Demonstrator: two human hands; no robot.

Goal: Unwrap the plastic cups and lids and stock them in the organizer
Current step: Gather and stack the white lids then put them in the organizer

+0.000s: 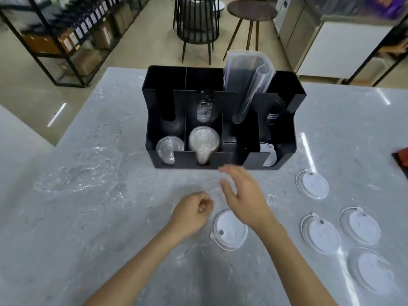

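While left hand (194, 208) fists, right hand (242, 195) spread

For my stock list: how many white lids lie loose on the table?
5: one under the hands, one near the organizer, three at right. Others may be hidden.

Before you, a pale marbled desk (88, 217), beyond its far edge a round wooden stool (251, 9), left of the stool a black slatted chair (196, 21), farther left a black metal shelf rack (66, 34) holding labelled bottles and boxes, right of the stool a white cabinet (344, 47), a red object (403, 156) at the desk's right edge
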